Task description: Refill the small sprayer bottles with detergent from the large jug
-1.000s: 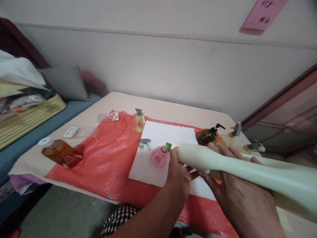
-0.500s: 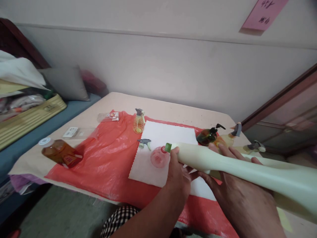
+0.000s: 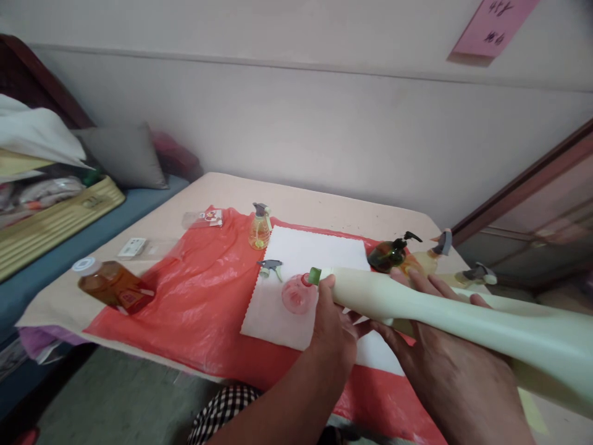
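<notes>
A long pale green bottle (image 3: 463,321) lies tilted across the right of the view, its small green spout (image 3: 315,275) pointing left at the mouth of a small pink bottle (image 3: 296,295). My left hand (image 3: 332,327) grips the big bottle's neck just behind the spout and is beside the pink bottle. My right hand (image 3: 445,364) supports the big bottle from below, fingers spread along its body. The pink bottle stands on a white cloth (image 3: 301,272) over a red plastic sheet (image 3: 204,296).
A loose grey spray head (image 3: 270,266) lies on the cloth. A small yellow spray bottle (image 3: 259,227) stands behind it. An amber bottle (image 3: 113,285) lies at the left table edge. A dark pump bottle (image 3: 388,253) and other spray bottles (image 3: 435,254) sit at the right.
</notes>
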Available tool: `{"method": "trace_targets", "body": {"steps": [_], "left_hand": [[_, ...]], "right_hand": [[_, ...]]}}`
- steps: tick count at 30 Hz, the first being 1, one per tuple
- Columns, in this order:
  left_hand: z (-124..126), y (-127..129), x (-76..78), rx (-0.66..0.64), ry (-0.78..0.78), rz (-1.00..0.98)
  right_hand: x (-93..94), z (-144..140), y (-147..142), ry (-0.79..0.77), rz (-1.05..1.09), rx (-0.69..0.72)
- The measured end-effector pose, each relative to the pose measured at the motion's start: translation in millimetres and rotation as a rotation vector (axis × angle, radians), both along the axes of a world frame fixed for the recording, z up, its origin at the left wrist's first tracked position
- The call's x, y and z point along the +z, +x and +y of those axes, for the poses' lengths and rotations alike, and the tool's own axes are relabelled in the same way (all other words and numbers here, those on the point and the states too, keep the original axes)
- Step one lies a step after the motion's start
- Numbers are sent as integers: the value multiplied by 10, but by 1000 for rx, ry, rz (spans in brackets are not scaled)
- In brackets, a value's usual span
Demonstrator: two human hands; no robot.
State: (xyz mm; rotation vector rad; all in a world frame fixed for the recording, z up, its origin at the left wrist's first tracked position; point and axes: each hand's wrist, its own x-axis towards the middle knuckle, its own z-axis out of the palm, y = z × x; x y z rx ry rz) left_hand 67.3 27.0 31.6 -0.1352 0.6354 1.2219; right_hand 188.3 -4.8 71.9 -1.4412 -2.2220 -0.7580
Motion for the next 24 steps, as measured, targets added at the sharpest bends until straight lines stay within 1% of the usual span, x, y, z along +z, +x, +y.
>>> {"method": "trace_targets", "body": {"steps": [5, 14, 21, 24], "left_hand": [[11, 0, -5, -3, 2, -7], [5, 4, -21, -5, 6, -10], [13, 6, -8, -6, 7, 6], [19, 4, -16, -9, 18, 9]], "right_hand": [[-2, 0, 0, -27, 38, -10], [8, 3, -11, -9, 37, 4], [-6, -2, 10, -45, 43, -12], [-1, -8, 8, -35, 38, -6]]}}
